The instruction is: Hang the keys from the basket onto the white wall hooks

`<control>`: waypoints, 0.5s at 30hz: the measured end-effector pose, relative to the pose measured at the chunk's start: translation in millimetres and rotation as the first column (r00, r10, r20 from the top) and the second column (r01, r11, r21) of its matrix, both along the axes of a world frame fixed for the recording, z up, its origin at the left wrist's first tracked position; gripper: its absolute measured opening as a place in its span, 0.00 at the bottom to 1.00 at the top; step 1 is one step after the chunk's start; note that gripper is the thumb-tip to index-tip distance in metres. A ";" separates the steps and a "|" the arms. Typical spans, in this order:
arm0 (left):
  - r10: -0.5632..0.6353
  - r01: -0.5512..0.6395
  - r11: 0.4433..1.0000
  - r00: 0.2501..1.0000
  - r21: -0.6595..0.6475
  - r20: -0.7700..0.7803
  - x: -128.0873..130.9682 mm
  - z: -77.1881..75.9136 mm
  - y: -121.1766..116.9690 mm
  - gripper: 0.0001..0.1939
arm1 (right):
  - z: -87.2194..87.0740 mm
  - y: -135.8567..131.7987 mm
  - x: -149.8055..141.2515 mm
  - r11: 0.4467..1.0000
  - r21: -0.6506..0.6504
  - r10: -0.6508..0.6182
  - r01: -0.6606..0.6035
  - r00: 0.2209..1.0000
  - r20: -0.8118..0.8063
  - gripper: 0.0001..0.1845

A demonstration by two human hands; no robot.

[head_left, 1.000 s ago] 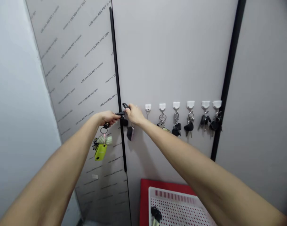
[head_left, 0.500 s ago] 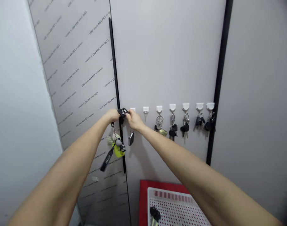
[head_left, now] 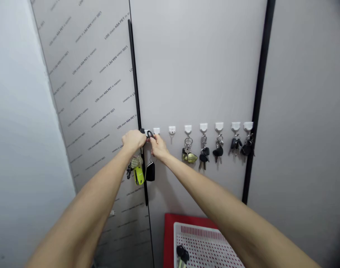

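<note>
In the head view, we face a pale cabinet door [head_left: 195,74] that bears a row of white hooks [head_left: 188,128], and we reach toward the row's left end. Our left hand [head_left: 133,140] is curled with its back toward us, closed round the top of a key bunch [head_left: 137,170], though its fingertips are hidden; the yellow-green fob [head_left: 139,176] and pale ornament [head_left: 136,161] of that bunch hang just below the hand, by the long black strip [head_left: 134,70] at the door's left edge. Our right hand [head_left: 159,146], near the left one, pinches a black loop [head_left: 150,134] between thumb and fingers, and a dark fob [head_left: 150,172] hangs below it, beside the yellow-green fob. We cannot tell whether the loop touches the leftmost hook [head_left: 147,132], which shows partly beside it. To the right, five hooks carry other keys [head_left: 204,153], one set with a gold-coloured piece [head_left: 191,158]. Left of the strip we see a panel [head_left: 83,123] printed with slanting lettering. Below, a white basket [head_left: 198,226] stands with a red surface [head_left: 168,238] showing around it, and black-headed keys [head_left: 182,254] lie at its left side
</note>
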State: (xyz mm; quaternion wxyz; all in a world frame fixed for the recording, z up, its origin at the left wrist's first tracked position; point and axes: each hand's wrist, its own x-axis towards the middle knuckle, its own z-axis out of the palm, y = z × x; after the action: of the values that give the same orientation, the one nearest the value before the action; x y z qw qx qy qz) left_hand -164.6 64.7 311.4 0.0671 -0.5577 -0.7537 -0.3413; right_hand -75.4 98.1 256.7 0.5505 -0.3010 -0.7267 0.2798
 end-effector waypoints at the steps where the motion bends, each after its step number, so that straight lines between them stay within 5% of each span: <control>1: 0.015 -0.014 0.999 1.000 0.028 -0.022 0.4 -1.9 -0.1 0.13 | -1.4 -0.8 0.3 1.000 0.014 -0.019 0.019 1.000 0.008 0.10; 4: 0.072 -0.071 0.996 0.997 0.059 -0.001 -1.3 -8.3 0.1 0.13 | -3.2 -3.8 1.8 0.999 0.014 -0.032 0.032 0.999 0.012 0.10; 10: -0.155 0.155 0.988 0.976 0.015 0.151 -10.7 -16.3 3.0 0.16 | -2.8 -2.9 2.9 0.999 0.001 -0.035 0.035 0.999 0.034 0.10; 15: 0.039 -0.036 0.996 0.998 0.077 -0.039 -8.4 -18.3 1.9 0.22 | -3.1 -1.0 3.5 0.984 0.131 -0.133 0.117 0.984 0.115 0.10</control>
State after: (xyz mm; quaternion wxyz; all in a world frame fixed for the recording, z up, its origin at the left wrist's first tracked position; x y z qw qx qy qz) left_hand -173.1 66.6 293.1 0.1099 -0.5471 -0.7490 -0.3571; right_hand -72.0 97.1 253.6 0.5388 -0.3279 -0.7549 0.1798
